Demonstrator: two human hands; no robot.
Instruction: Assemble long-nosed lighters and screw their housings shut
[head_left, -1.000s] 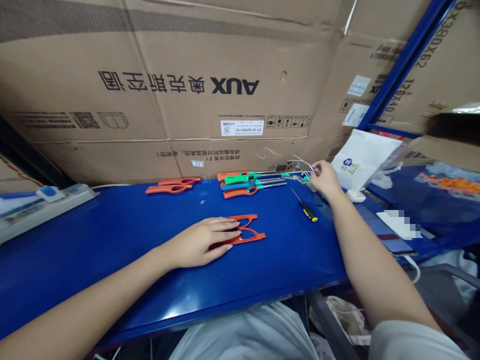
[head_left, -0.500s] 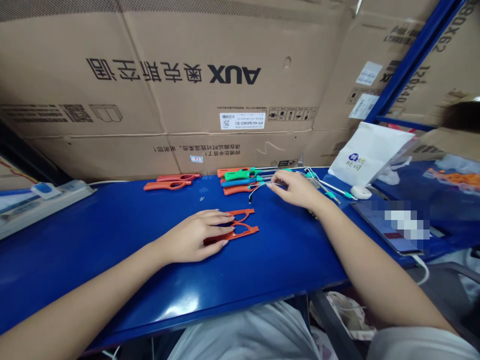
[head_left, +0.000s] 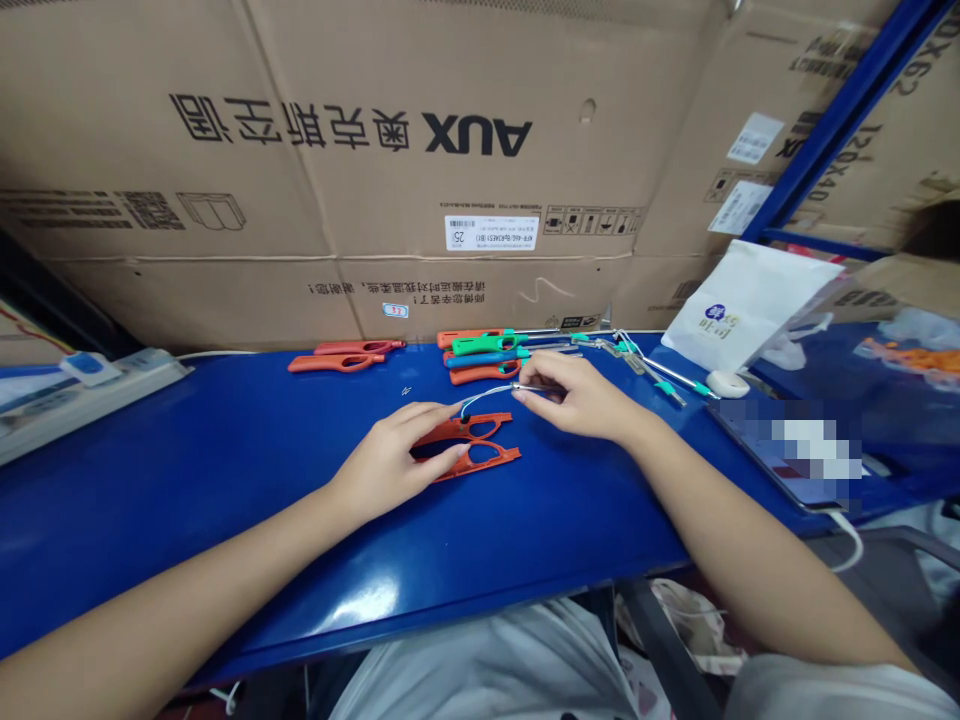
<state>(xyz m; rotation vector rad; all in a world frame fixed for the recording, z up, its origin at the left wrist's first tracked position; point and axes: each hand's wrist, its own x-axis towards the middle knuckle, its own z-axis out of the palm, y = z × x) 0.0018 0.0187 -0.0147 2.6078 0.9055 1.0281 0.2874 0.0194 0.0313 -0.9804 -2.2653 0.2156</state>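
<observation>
My right hand (head_left: 574,393) pinches a thin metal lighter tube (head_left: 531,387), from which white wires (head_left: 487,392) curve left to a small dark end. My left hand (head_left: 394,455) rests over two orange lighter handle halves (head_left: 495,458), thumb and fingers apart, with the fingertips beside the dark wire end. Whether they touch the wires I cannot tell. Both halves lie on the blue table (head_left: 360,590), their trigger openings toward the right. Behind my right hand are a green lighter (head_left: 480,344), a blue one and orange ones, with metal tubes pointing right.
Two red-orange handles (head_left: 337,362) lie at the back left, near a white power strip (head_left: 97,395). On the right are loose tubes with green ends (head_left: 667,390), a white paper bag (head_left: 746,305) and a phone (head_left: 780,450) with a cable. A large cardboard sheet (head_left: 285,300) stands behind.
My right hand has drawn the tube and wires nearer, slightly down, so the wire end is over the orange halves. My left fingers have shifted and spread more. The view has tilted slightly.
</observation>
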